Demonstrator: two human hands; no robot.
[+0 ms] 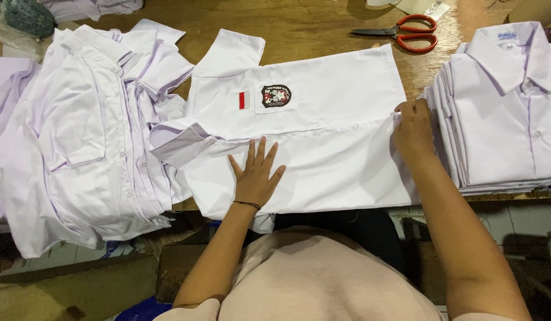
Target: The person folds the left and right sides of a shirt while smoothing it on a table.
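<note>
On wooden table [323, 27], left hand [256, 175] flat on white shirt [335, 101], right hand [413, 128] pinching hem.

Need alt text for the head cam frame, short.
Two bare hands press on a white short-sleeved shirt spread on a wooden table: the left hand lies flat with fingers spread, the right hand grips its hem edge. Loose white shirts lie left, a folded stack right, orange-handled scissors behind.

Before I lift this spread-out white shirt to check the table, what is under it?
The wooden table shows beyond the white shirt. The left hand lies flat on it; the right hand pinches its hem. Anything beneath is covered.
</note>
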